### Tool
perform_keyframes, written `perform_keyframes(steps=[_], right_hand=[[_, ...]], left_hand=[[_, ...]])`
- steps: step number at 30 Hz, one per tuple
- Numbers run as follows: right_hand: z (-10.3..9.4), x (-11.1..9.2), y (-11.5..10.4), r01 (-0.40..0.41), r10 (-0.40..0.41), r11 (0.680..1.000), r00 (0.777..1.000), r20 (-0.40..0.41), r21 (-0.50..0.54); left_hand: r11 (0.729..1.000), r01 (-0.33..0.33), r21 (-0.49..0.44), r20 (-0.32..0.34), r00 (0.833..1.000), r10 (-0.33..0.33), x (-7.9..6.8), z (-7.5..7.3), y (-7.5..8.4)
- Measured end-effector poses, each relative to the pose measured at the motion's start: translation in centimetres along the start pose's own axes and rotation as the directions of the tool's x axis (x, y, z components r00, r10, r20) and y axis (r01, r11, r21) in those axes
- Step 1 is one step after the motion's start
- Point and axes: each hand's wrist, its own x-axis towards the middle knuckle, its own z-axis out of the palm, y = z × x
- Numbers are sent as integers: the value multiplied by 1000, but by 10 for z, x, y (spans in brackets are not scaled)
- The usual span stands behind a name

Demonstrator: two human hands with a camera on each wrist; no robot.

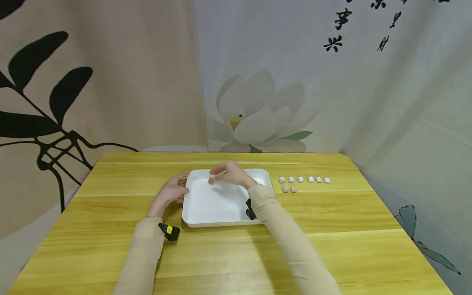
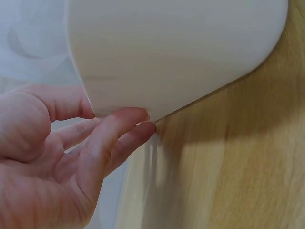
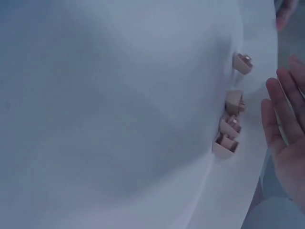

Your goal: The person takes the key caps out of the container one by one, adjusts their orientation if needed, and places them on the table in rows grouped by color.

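Note:
A white tray [image 1: 221,209] lies on the table, and my left hand [image 1: 172,190] holds its left side. In the left wrist view the left hand [image 2: 62,157] has its thumb and fingers at the tray's edge [image 2: 171,57]. Over the tray's far part reaches my right hand [image 1: 232,173], near a brown keycap [image 1: 211,180]. The right wrist view shows the right hand [image 3: 290,129] with fairly straight fingers and nothing visible in them. Beside it, several pinkish-brown keycaps [image 3: 230,125] lie along the tray's inner wall, some tipped over.
Right of the tray stands a row of white keycaps [image 1: 300,179] on the wooden table [image 1: 332,246]. Two beige keycaps [image 1: 289,189] sit just in front of that row. A printed curtain [image 1: 265,82] hangs behind the table.

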Motion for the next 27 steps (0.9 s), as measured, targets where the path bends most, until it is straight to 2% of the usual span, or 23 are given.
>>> perform_keyframes(steps=[5, 7, 13, 20, 27], right_hand=[[10, 5, 1, -19, 19, 1000, 1000, 5, 7], [13, 7, 3, -26, 27, 999, 999, 18, -20], [18, 10, 5, 8, -3, 991, 999, 33, -131], [23, 8, 5, 70, -44, 943, 995, 86, -325], [20, 5, 3, 110, -79, 941, 991, 108, -320]], left_hand=[[1000, -10, 8, 1, 1000, 10, 0, -1, 0], [1000, -8, 10, -3, 1000, 8, 0, -1, 0], [1000, -2, 10, -5, 1000, 2, -1, 0, 0], [1000, -8, 2, 1, 1000, 8, -3, 0, 1], [1000, -12, -16, 12, 1000, 12, -2, -1, 1]])
